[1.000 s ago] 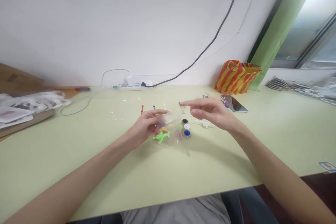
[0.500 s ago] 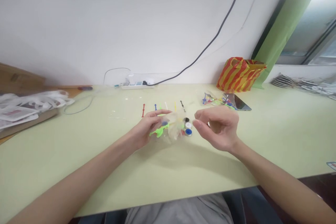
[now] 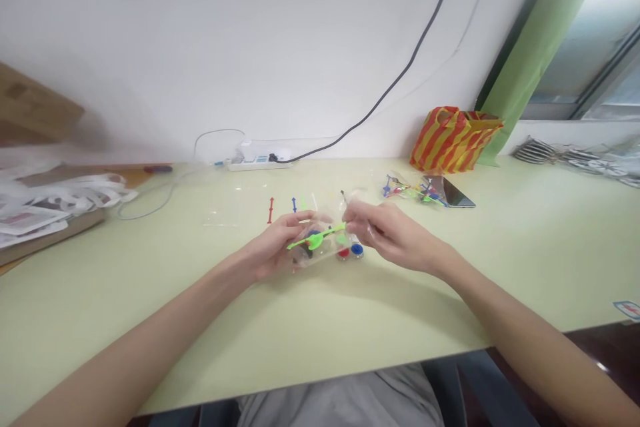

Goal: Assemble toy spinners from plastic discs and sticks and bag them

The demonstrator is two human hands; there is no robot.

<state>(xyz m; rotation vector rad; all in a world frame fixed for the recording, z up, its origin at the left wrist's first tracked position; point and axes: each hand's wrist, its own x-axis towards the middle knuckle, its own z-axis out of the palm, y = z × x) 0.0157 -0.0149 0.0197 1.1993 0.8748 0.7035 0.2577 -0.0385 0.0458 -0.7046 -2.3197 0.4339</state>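
My left hand (image 3: 273, 245) is closed on the left side of a clear plastic bag (image 3: 327, 253). A bright green plastic piece with a long thin shaft (image 3: 315, 240) shows at the bag, along with dark and blue pieces. Fingers of my right hand (image 3: 393, 230) pinch the bag's right end. Just below that hand, a blue disc (image 3: 357, 251) and a red disc (image 3: 343, 253) lie on the table. Beyond the hands lie a red double-ended arrow piece (image 3: 271, 211) and a blue one (image 3: 294, 205); others behind the bag are partly hidden.
At the back right are bagged colourful pieces (image 3: 400, 187), a dark tablet or phone (image 3: 457, 193) and a red-and-yellow striped bag (image 3: 453, 143). A power strip (image 3: 257, 161) sits by the wall, its black cable (image 3: 385, 103) rising rightward. White packaging (image 3: 65, 197) is piled at left.
My right hand has moved left from beside the bag and now pinches its right end. The bag looks stretched flatter between both hands, and my right hand now covers the black and white discs.
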